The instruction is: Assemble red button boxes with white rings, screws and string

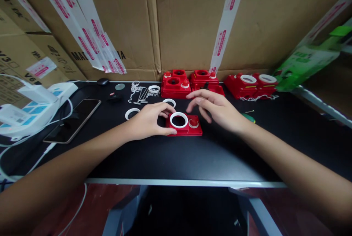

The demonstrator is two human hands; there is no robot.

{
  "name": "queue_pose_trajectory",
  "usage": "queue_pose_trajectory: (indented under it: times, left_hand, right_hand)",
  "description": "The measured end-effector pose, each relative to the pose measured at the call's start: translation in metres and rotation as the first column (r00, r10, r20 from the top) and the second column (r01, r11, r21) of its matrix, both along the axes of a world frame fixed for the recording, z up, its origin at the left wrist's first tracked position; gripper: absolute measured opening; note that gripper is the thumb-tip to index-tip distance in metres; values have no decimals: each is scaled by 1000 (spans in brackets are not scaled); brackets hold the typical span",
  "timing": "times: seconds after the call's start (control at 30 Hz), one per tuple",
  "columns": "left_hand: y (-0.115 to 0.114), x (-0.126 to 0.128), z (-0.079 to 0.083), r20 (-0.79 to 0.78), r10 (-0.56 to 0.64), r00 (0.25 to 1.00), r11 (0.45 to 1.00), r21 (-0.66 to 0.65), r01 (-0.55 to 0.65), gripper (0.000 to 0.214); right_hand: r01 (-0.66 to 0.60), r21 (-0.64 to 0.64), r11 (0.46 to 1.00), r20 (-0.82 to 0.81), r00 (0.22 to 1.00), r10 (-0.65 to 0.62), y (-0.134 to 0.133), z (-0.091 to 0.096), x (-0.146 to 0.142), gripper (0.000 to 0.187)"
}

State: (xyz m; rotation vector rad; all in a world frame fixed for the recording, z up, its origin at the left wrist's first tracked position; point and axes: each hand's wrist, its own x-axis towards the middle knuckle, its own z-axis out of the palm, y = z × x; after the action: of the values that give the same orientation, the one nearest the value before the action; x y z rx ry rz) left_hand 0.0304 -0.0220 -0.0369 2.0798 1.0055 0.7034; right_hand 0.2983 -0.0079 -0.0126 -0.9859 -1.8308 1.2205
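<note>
A red housing [196,130] with a round red knob lies on the black tabletop in front of me. On its round opening sits a white ring [186,120], dark inside. My left hand [150,120] grips the housing's left end, thumb at the front edge and fingers behind the ring. Just above and behind its right side is my right hand [216,109], fingers loosely bent and apart, holding nothing that I can see. Two more white rings, one at the left [128,113] and one behind [172,101], lie near my left hand, which partly hides the left one.
Several red housings [176,91] stand along the cardboard wall; the right-hand pair [242,86] carries white rings. Bolts [141,95], a chain [134,86] and a screwdriver [249,117] lie about. At left are a phone [74,120] and a power strip [35,113] with cables.
</note>
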Motion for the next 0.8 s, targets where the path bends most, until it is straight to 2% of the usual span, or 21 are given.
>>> queue_pose_trajectory:
  times: [0.13,0.23,0.33,0.47,0.6,0.7,0.8]
  left_hand:
    - [2,-1,0,17,15,1000,1000,-20,-15,62]
    - [3,-2,2,19,22,1000,999,-41,-21,61]
    - [4,-2,5,17,24,1000,998,-52,-23,59]
    - [3,-1,5,8,29,1000,998,-47,-28,61]
    - [1,1,2,-7,28,1000,999,-21,-28,63]
    - [0,1,2,-4,16,1000,1000,-19,-17,63]
    - [1,0,1,16,9,1000,999,-31,-9,65]
  right_hand:
    - [-163,-43,986,33,986,164,-4,-5,-2,39]
    - [-205,15,979,102,974,202,-7,-9,-3,58]
    - [-238,75,968,152,962,225,-7,-12,-2,63]
    - [-228,81,970,141,966,216,-5,-15,-4,68]
    - [-143,132,981,162,979,121,-6,-16,-8,83]
    - [-142,224,964,225,970,90,-10,-12,-8,81]
    - [-215,259,942,263,954,146,-13,-5,-5,68]
